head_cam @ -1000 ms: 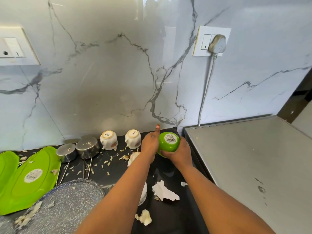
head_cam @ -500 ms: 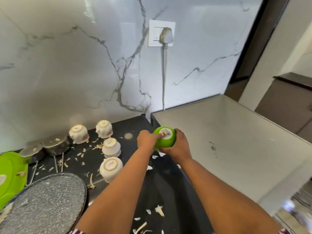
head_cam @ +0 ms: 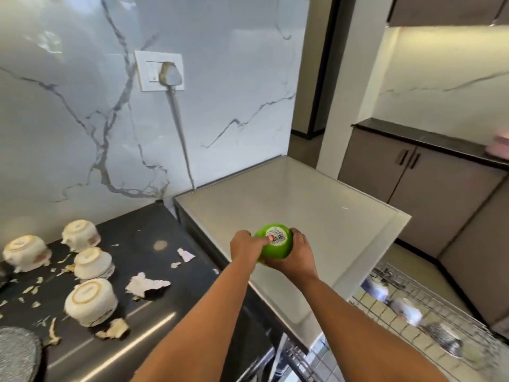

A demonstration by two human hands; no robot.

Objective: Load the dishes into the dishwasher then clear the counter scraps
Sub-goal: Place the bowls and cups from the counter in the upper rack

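I hold a green bowl upside down in the air over the pale appliance top, its barcode sticker facing up. My left hand grips its left side with a finger on the sticker. My right hand cups it from the right and below. Several white cups stand upside down on the black counter to the left, among torn scraps. The dishwasher rack is pulled out at lower right with a few blurred items in it.
A speckled grey pan lid sits at the bottom left corner. A plug and cable hang on the marble wall. Brown cabinets with a dark top stand at the right, beyond the rack.
Both hands have carried the green bowl from the counter's back rightward and over the appliance top. My view has swung right, bringing the dishwasher rack into sight.
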